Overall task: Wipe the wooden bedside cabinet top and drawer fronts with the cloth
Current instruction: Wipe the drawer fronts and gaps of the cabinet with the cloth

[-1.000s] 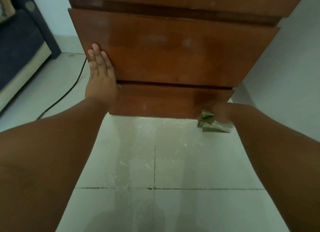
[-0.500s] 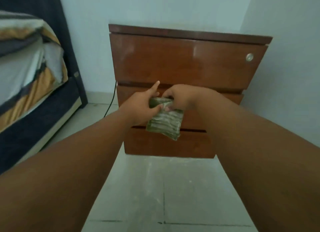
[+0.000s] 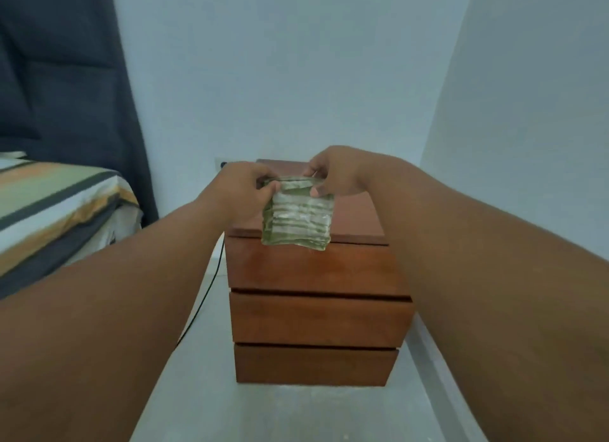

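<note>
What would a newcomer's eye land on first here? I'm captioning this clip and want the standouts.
First, the folded green-and-white striped cloth, held up at centre frame by its top edge between the left hand and right hand. Right behind and below it stands the reddish-brown wooden bedside cabinet with three drawer fronts, set in the room's corner. At far left, the striped bedding draws the eye next.

Both hands are now holding the cloth higher, above the cabinet top. The left hand is pinching it, no longer pressing the drawer front.
</note>
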